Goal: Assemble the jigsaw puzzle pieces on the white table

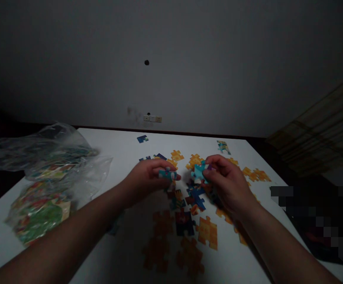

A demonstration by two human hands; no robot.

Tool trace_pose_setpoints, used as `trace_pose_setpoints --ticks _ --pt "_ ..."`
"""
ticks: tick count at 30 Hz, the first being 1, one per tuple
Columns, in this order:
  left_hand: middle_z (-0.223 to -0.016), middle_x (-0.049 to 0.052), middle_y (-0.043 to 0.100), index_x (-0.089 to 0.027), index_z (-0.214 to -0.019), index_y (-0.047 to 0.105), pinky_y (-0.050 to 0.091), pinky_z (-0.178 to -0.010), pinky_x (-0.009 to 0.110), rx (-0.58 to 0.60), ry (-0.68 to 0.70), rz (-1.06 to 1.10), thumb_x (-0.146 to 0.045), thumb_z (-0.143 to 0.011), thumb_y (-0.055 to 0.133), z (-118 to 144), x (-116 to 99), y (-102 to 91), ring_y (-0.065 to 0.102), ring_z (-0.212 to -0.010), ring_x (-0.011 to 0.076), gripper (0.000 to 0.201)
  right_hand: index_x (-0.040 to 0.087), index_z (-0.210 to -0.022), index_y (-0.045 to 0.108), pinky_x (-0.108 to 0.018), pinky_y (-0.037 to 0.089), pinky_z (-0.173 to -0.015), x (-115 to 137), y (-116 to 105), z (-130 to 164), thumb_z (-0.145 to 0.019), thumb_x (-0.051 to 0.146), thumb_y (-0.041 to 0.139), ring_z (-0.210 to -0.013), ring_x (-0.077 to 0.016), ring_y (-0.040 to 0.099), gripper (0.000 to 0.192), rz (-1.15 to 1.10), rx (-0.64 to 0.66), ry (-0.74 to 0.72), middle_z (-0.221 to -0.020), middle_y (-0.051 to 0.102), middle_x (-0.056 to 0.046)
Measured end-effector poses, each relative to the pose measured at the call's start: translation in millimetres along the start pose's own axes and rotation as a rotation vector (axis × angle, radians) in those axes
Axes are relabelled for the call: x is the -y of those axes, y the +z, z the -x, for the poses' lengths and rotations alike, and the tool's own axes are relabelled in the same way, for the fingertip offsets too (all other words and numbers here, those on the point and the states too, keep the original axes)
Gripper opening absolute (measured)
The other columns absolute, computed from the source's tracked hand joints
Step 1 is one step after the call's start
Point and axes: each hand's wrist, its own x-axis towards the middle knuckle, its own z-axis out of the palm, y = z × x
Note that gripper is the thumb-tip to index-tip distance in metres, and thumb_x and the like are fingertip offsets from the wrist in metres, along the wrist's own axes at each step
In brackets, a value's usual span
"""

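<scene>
My left hand (pixel 152 173) is closed on a teal puzzle piece (pixel 167 174), pinched between thumb and fingers above the table. Opposite it, my right hand (pixel 226 177) grips a light-blue puzzle piece (pixel 199 172) with some purple at its edge. A gap separates the two held pieces. Under and in front of my hands lie dark blue puzzle pieces (pixel 198 199), some overlapping. Orange puzzle pieces (pixel 207 232) are spread nearer to me and to the right. A dark piece with red (pixel 184 221) lies among them.
Clear plastic bags (pixel 82 173) with colourful pieces inside cover the left of the white table (pixel 115 144). A blue corner piece (pixel 142 139) and a light-blue piece group (pixel 224 147) lie toward the far edge. Behind stands a wall with sockets (pixel 152 118); a curtain (pixel 319 114) hangs right.
</scene>
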Motion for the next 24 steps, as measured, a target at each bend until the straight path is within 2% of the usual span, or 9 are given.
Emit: trace_pose_setpoints --ticks 4,7,10,13,15,18,21,24 --pt "-0.089 0.004 0.086 -0.021 -0.097 0.08 0.06 -0.069 0.026 -0.227 0.048 -0.064 -0.038 -0.073 0.104 -3.7 -8.7 -7.8 0.079 -0.075 0.0169 0.038 0.029 -0.101 0.073 -0.026 0.045 -0.058 3.6 -6.8 -5.9 -0.076 0.023 0.081 -0.06 -0.0137 0.057 0.027 0.023 -0.206 -0.121 -0.069 0.062 0.008" --pt "-0.086 0.004 0.084 -0.022 -0.093 0.08 0.06 -0.069 0.026 -0.296 0.081 -0.105 -0.039 -0.073 0.104 -4.4 -11.0 -10.2 0.077 -0.073 0.0162 0.036 0.028 -0.102 0.079 -0.032 0.046 -0.066 7.6 -17.5 -6.8 -0.08 0.024 0.068 -0.07 -0.0186 0.063 0.025 0.333 -0.312 -0.246 -0.081 0.072 0.002" --pt "-0.08 0.002 0.081 -0.022 -0.09 0.079 0.058 -0.064 0.024 -0.332 0.115 -0.149 -0.036 -0.075 0.102 -4.0 -12.4 -9.8 0.072 -0.067 0.0145 0.031 0.027 -0.082 0.076 -0.037 0.042 -0.07 13.5 -25.2 -5.1 -0.087 0.031 0.059 -0.073 -0.0219 0.063 0.019 0.782 -0.212 -0.263 -0.076 0.072 -0.001" --pt "-0.075 0.002 0.077 -0.021 -0.09 0.076 0.056 -0.059 0.025 -0.331 0.141 -0.169 -0.037 -0.08 0.096 -4.1 -12.4 -8.4 0.069 -0.063 0.015 0.028 0.026 -0.069 0.068 -0.038 0.032 -0.065 17.4 -27.0 -4.8 -0.094 0.043 0.056 -0.065 -0.0221 0.056 0.033 1.163 -0.097 -0.173 -0.065 0.065 -0.002" --pt "-0.071 0.001 0.074 -0.021 -0.092 0.072 0.056 -0.056 0.026 -0.313 0.129 -0.153 -0.038 -0.083 0.093 -4.7 -11.7 -7.0 0.07 -0.062 0.0175 0.028 0.026 -0.069 0.066 -0.038 0.029 -0.064 18.1 -27.7 -5.4 -0.097 0.047 0.055 -0.064 -0.0223 0.055 0.037 1.285 -0.081 -0.12 -0.065 0.065 -0.003" --pt "-0.068 -0.001 0.07 -0.023 -0.093 0.067 0.049 -0.047 0.025 -0.32 0.134 -0.128 -0.034 -0.084 0.09 -6.3 -11.3 -3.8 0.064 -0.055 0.0165 0.027 0.026 -0.076 0.068 -0.037 0.033 -0.065 18.7 -31.3 -5.4 -0.1 0.044 0.057 -0.067 -0.0223 0.059 0.032 1.197 -0.157 -0.189 -0.07 0.067 -0.003" --pt "-0.073 0.002 0.071 -0.022 -0.091 0.067 0.042 -0.046 0.022 -0.397 0.174 -0.106 -0.026 -0.084 0.085 -8.6 -13.8 0.7 0.059 -0.054 0.013 0.02 0.026 -0.079 0.064 -0.036 0.04 -0.066 19.7 -36.8 -5.7 -0.101 0.039 0.058 -0.069 -0.022 0.06 0.026 0.944 -0.377 -0.471 -0.071 0.063 -0.002" --pt "-0.075 0.004 0.074 -0.02 -0.088 0.069 0.044 -0.051 0.022 -0.497 0.17 -0.09 -0.022 -0.085 0.08 -11.1 -18.7 4.0 0.06 -0.057 0.0132 0.011 0.028 -0.077 0.059 -0.037 0.042 -0.063 19.3 -43.3 -9.6 -0.104 0.043 0.053 -0.065 -0.0227 0.056 0.031 0.747 -0.587 -0.691 -0.069 0.057 -0.003"
